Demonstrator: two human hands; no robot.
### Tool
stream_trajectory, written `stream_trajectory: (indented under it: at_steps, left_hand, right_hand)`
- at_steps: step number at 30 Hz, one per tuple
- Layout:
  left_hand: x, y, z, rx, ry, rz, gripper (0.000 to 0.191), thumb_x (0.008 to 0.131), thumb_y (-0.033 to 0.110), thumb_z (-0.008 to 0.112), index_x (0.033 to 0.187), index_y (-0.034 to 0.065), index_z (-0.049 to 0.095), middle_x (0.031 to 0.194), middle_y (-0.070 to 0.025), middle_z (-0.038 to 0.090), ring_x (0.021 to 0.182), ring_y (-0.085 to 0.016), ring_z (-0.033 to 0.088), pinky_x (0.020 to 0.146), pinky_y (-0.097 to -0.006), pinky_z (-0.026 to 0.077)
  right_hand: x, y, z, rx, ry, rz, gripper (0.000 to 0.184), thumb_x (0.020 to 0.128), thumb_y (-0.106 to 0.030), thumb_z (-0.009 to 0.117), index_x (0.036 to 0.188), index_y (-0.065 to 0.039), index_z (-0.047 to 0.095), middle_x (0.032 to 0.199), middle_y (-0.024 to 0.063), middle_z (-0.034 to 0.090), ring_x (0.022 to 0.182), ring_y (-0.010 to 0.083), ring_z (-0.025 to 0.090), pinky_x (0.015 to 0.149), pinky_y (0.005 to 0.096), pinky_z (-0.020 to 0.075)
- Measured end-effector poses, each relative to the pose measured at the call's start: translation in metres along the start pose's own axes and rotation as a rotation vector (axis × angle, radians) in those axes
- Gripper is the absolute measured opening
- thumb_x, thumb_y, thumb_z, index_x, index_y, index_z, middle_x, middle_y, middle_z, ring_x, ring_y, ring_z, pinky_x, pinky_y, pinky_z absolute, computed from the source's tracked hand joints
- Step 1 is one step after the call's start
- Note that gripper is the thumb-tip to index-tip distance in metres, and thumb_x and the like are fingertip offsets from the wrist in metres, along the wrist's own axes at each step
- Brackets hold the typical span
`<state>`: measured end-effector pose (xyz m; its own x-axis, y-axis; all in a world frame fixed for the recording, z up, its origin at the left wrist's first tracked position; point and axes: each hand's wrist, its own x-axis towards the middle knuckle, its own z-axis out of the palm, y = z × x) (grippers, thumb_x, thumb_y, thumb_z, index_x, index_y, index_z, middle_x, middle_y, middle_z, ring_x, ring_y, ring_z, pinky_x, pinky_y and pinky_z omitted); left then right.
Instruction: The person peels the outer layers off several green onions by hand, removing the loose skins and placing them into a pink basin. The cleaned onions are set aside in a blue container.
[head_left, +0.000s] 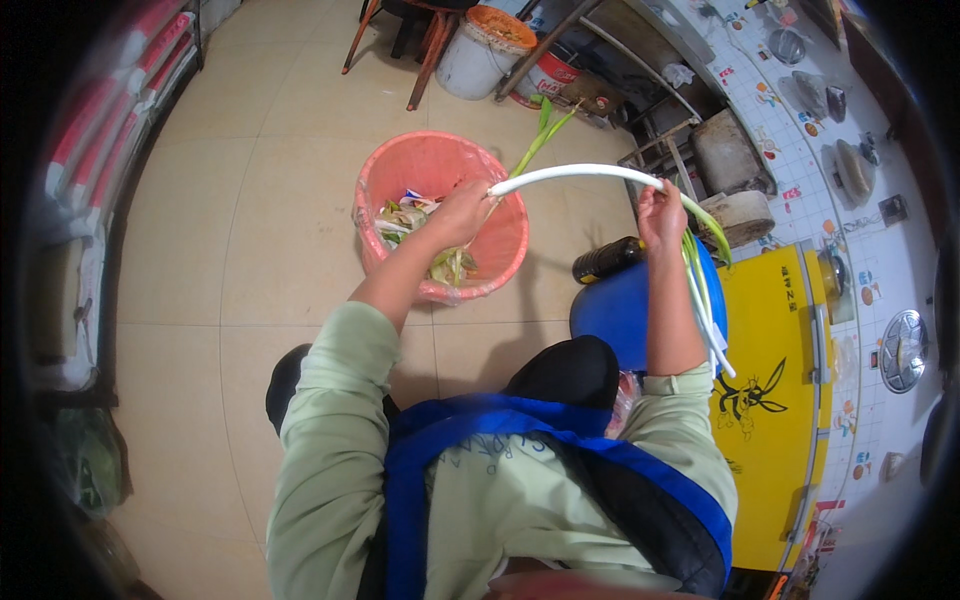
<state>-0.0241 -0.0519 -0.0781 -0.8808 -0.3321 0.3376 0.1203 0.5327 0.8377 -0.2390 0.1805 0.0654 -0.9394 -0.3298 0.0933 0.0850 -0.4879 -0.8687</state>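
A long white-stemmed green onion (577, 171) arches between my two hands. My left hand (463, 214) grips its root end over a pink plastic bin (491, 259) with a clear liner. My right hand (663, 217) pinches the stalk farther along, where white turns to green. Beside my left hand a green leafy piece (534, 146) sticks up and a thin pale strip trails below; whether that hand holds them is hidden. Peeled leaves and scraps (405, 217) lie inside the bin. More green onions (697, 289) rest by my right forearm on a blue plastic container (611, 311).
A dark bottle (607, 259) lies near the blue container. At right stands a yellow chest (772, 420) against a tiled wall. A white bucket (480, 60) and a stool (420, 52) stand at the back. Stacked bags (112, 127) line the left side.
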Motion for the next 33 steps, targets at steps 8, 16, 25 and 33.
stream_trajectory:
  at_steps: [8,16,25,33]
  left_hand:
    - [0.001,0.010,0.006,-0.148,0.019,0.025,0.020,0.089,0.020,0.044,0.088,0.0004,0.049,0.083,-0.0208,0.053,0.078,-0.036,0.054,0.070,-0.0440,0.041]
    - [0.000,0.022,0.005,-0.168,0.186,-0.010,0.019,0.085,0.018,0.044,0.085,0.0008,0.052,0.074,-0.0213,0.054,0.072,-0.037,0.055,0.065,-0.0430,0.042]
    - [0.002,0.020,-0.002,-0.379,0.096,-0.086,0.034,0.094,0.028,0.038,0.085,0.0004,0.056,0.065,-0.0073,0.052,0.062,-0.018,0.053,0.061,-0.0348,0.043]
    - [0.013,0.044,-0.017,-0.703,0.483,-0.293,0.044,0.096,0.034,0.032,0.081,0.0014,0.059,0.064,-0.0049,0.053,0.054,-0.014,0.047,0.052,-0.0312,0.038]
  right_hand:
    - [0.014,-0.001,-0.026,0.044,0.033,0.072,0.012,0.088,-0.011,0.054,0.083,0.000,0.053,0.075,0.0091,0.056,0.065,0.0179,0.058,0.060,0.0247,0.0524]
    - [0.011,0.001,-0.028,0.025,0.046,0.111,0.011,0.087,-0.011,0.054,0.083,0.000,0.053,0.073,0.0090,0.056,0.064,0.0180,0.058,0.060,0.0244,0.0524]
    - [0.006,0.010,-0.027,0.071,0.083,0.115,0.012,0.086,-0.010,0.054,0.082,0.001,0.051,0.075,0.0104,0.056,0.065,0.0186,0.058,0.060,0.0251,0.0523]
    - [-0.006,0.046,-0.024,0.237,0.055,0.256,0.010,0.086,-0.006,0.054,0.086,0.002,0.048,0.080,0.0125,0.056,0.069,0.0207,0.058,0.066,0.0268,0.0540]
